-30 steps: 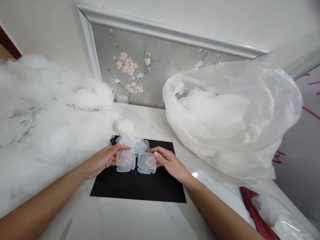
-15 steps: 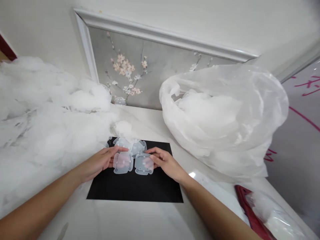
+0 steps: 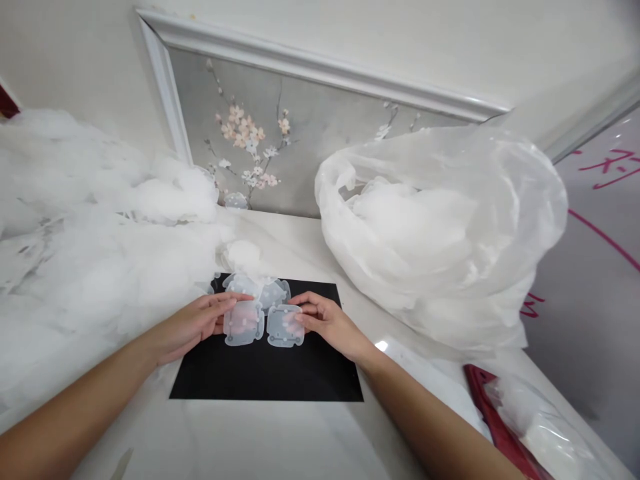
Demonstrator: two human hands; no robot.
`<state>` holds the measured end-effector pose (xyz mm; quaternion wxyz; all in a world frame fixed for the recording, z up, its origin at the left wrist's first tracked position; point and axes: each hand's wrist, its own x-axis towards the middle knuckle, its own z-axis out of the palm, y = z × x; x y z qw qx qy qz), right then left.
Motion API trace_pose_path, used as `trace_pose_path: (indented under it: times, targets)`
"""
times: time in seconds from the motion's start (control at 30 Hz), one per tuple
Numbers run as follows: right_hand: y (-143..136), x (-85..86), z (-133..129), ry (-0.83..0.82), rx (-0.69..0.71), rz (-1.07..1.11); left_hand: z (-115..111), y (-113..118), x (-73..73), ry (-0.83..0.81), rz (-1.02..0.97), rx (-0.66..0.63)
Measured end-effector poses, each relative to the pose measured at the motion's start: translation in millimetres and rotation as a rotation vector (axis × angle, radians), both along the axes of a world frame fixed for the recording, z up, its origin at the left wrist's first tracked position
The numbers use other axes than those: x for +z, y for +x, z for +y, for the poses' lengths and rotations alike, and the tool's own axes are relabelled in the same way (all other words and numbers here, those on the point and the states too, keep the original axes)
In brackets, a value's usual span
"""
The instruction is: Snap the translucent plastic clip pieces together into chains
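Between its thumb and fingers, my left hand [image 3: 193, 327] pinches a translucent square plastic piece [image 3: 244, 323] by its left side. A similar translucent piece [image 3: 285, 326] is gripped at its right side by my right hand [image 3: 330, 323]. Both pieces are upright side by side with a narrow gap between them, above a black mat [image 3: 265, 373]. My fingers show faintly through the plastic. Behind them, more translucent pieces [image 3: 274, 293] lie at the back edge of the mat.
A large heap of white translucent pieces [image 3: 110, 267] fills the left side. An open clear plastic bag [image 3: 440, 233] with similar pieces stands at the right. A red object [image 3: 500, 427] and a small clear bag [image 3: 550, 427] lie at the lower right. Behind is a framed floral panel [image 3: 310, 133].
The view has shifted slightly. Both hands still hold their pieces, and the left piece looks turned a little.
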<state>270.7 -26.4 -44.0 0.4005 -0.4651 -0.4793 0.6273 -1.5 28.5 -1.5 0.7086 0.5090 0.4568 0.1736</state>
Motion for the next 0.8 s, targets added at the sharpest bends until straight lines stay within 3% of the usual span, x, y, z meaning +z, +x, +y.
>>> trace_pose_path:
  times: [0.27, 0.4, 0.47, 0.57, 0.63, 0.7, 0.8]
  targets:
    - [-1.0, -0.3, -0.2, 0.039, 0.013, -0.018, -1.1, 4.0, 2.9, -0.041, -0.034, 0.005]
    - [2.7, 9.1, -3.1, 0.179, -0.051, -0.073, 0.0, 0.6, 3.2, 0.01, -0.088, -0.027]
    - [6.4, 14.3, -4.7, 0.235, 0.07, -0.063, -0.5, -3.9, 7.4, 0.083, -0.117, -0.171]
    - [9.1, 17.8, -6.2, 0.236, 0.336, -0.005, -3.3, -8.3, 15.2, 0.179, -0.125, -0.544]
    - [6.0, 16.9, -6.2, 0.218, 0.357, 0.001, -5.5, -6.5, 16.3, 0.262, -0.075, -0.657]
    - [-1.3, 14.7, -4.7, 0.244, 0.232, -0.112, -6.2, -1.7, 11.4, 0.416, 0.056, -0.527]
    - [-15.9, 10.1, 1.7, 0.43, -0.014, -0.497, -2.2, 4.7, -4.2, 0.797, 0.303, -0.106]
